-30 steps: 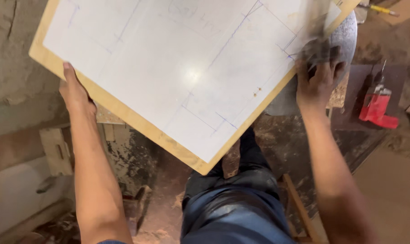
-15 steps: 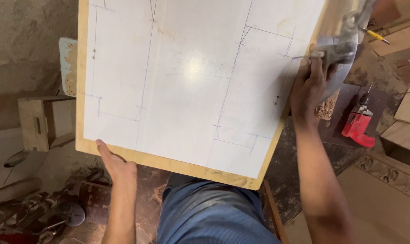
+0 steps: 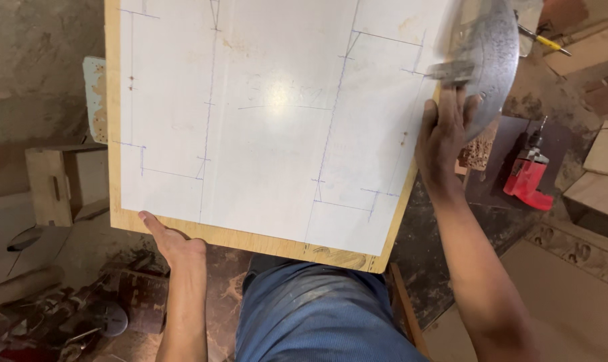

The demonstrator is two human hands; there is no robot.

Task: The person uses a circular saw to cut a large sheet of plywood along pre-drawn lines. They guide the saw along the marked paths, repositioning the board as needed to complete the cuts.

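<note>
Here, 1 board (image 3: 270, 121), 2 hands, perhaps gripping.

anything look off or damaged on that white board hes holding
Nothing broken. The white board has a few brownish smudges near its top and right edge, and a scuffed, scribbled patch on the bare wood rim at the near right corner. The left hand grips the near edge, the right hand the right edge beside a metal saw guard.

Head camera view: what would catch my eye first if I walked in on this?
A big white board with pencilled lines and a bare wooden edge fills the middle. The left hand grips its near edge, the right hand its right side, beside a grey metal guard. A red power tool lies at right.
</note>
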